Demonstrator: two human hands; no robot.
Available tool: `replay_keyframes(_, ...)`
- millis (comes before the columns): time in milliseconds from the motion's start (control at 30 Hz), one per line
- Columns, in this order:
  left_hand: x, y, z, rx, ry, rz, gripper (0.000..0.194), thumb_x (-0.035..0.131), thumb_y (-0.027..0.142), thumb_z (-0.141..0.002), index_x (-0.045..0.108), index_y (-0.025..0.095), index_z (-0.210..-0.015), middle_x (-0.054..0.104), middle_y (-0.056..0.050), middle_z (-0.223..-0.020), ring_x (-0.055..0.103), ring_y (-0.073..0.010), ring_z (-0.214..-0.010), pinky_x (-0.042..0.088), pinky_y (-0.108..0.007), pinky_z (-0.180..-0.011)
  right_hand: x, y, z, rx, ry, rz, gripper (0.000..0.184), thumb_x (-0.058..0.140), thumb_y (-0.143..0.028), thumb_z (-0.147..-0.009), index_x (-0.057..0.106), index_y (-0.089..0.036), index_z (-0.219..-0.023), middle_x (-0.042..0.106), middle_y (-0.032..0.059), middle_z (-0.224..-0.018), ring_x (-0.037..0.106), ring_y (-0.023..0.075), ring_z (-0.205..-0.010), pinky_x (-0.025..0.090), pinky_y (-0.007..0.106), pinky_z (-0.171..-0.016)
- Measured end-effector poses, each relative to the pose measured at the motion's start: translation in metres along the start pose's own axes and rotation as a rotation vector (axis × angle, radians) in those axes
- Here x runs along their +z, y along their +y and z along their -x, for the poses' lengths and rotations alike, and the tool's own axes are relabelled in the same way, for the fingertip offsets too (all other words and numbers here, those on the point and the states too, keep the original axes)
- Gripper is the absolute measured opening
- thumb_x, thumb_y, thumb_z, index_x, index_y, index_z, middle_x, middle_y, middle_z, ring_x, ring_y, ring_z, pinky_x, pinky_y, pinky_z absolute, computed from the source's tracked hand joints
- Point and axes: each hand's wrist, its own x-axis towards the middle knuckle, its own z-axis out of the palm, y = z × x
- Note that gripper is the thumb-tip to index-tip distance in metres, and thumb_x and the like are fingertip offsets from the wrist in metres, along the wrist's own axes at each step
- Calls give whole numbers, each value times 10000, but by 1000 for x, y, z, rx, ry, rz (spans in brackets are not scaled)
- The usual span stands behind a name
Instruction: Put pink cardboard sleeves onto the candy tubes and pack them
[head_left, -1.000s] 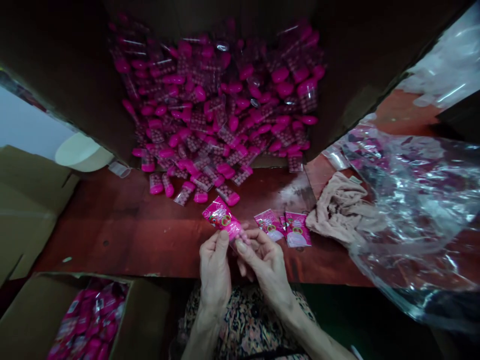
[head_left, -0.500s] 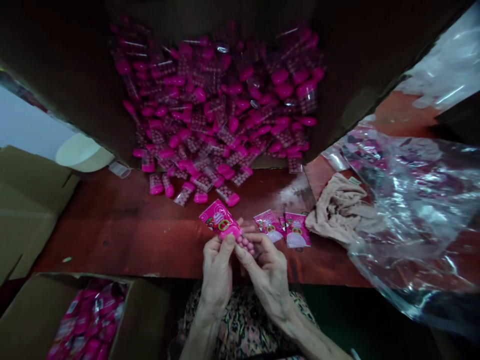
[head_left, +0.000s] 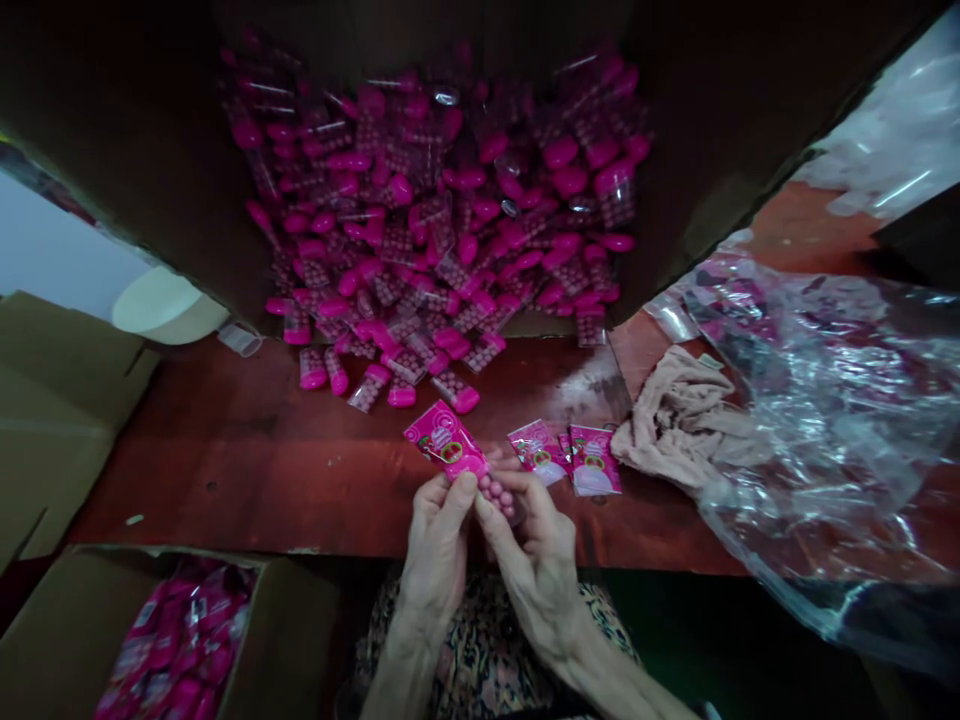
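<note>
Between both hands is a small clear container of pink candy balls (head_left: 496,492), tilted, with its upper end inside a pink printed sleeve (head_left: 444,437). My left hand (head_left: 436,545) pinches the sleeve's lower end with the thumb on top. My right hand (head_left: 538,545) closes around the container's lower end, thumb and fingers on either side of the balls. More flat printed sleeves (head_left: 595,460) lie on the table just beyond my right hand. Ahead, a heap of pink-capped candy containers (head_left: 427,250) spills out of a large cardboard box (head_left: 697,130).
At lower left stands an open box (head_left: 292,620) of pink packed pieces. A crumpled cloth (head_left: 675,420) and a big clear plastic bag (head_left: 840,430) lie on the right of the red table (head_left: 247,460). A pale round tub (head_left: 169,308) is at back left.
The container and sleeve have shifted slightly right and down with both hands. A little more of the sleeve and the candy balls shows. The heap and loose sleeves look unchanged.
</note>
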Motion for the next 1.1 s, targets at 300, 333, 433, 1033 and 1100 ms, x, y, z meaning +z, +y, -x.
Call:
replay_keyframes(300, -5, 15, -3, 72, 115, 0, 212, 674, 301, -724, 718, 129, -839, 723, -96, -841, 648, -209, -867, 489, -328, -808, 1, -3, -7, 207, -274, -127, 237, 503, -406, -867, 533, -184, -943, 435, -71, -552, 360, 58, -414, 290, 180, -386)
replay_keyframes(333, -4, 15, -2, 78, 125, -4, 215, 675, 305, -721, 719, 129, -836, 724, -96, -837, 648, -211, -870, 489, -330, -810, 1, -3, -5, 216, -296, -105, 235, 490, -410, -873, 535, -181, -898, 423, -72, -544, 350, 58, -414, 282, 180, -386)
replay_keyframes(433, 0, 11, 0, 94, 108, -10, 227, 668, 314, -724, 721, 135, -853, 728, -97, -834, 648, -214, -881, 482, -332, -819, 0, -3, 0, 188, -281, 21, 265, 475, -401, -879, 511, -176, -744, 440, -58, -550, 371, 69, -450, 297, 185, -418)
replay_keyframes(1033, 6, 26, -16, -56, -105, -137, 251, 631, 339, -752, 737, 124, -824, 726, -125, -902, 569, -269, -1077, 379, -378, -964, 10, -15, -6, 194, -96, 53, 247, 444, -397, -884, 505, -166, -824, 467, -26, -660, 401, 91, -550, 331, 208, -513)
replay_keyframes(1100, 8, 26, -17, -107, -129, -145, 234, 631, 322, -754, 738, 127, -824, 730, -117, -849, 616, -263, -982, 420, -382, -915, 12, -14, -4, 198, -43, 125, 259, 431, -400, -887, 519, -159, -855, 490, -19, -654, 426, 97, -546, 338, 216, -522)
